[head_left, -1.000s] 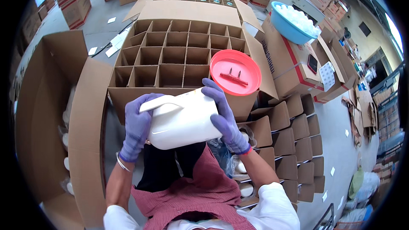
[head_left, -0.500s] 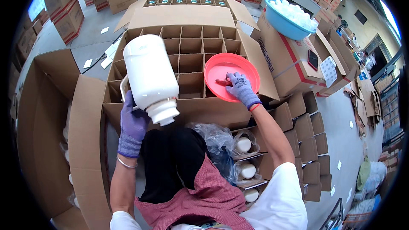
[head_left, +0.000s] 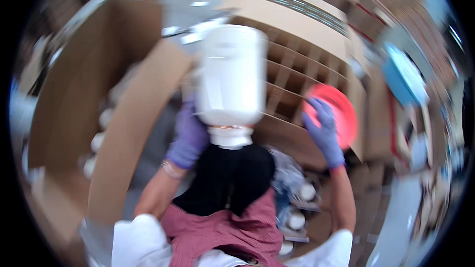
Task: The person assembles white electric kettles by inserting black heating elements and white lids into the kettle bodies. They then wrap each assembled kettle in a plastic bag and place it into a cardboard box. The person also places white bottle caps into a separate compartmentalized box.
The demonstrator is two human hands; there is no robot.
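My left hand [head_left: 190,131] is closed on the side handle of a large glossy white jug [head_left: 232,76]. The jug's narrow white neck, ringed by a copper-coloured band, points towards my lap. My fingers are partly hidden behind it. Over a round pink-red plastic basin [head_left: 346,121] is my right hand [head_left: 322,126], its thumb and fingers apart and slightly blurred. Nothing shows between them, and the basin's contents cannot be made out. The basin rests on a cardboard carton divided into square cells [head_left: 287,79]. Both hands wear purple knitted gloves.
Left of me stands a tall open carton [head_left: 133,133] with white rounded objects inside. At the right, a blue basin [head_left: 403,76] of white pieces sits on a box. White-topped items in plastic bags [head_left: 297,220] lie beside my right leg. More cartons fill the background.
My view has swung left, so the cartons appear shifted right and tilted. The jug is now more upright in the picture, neck down. My right fingers have moved from the basin's middle towards its left side.
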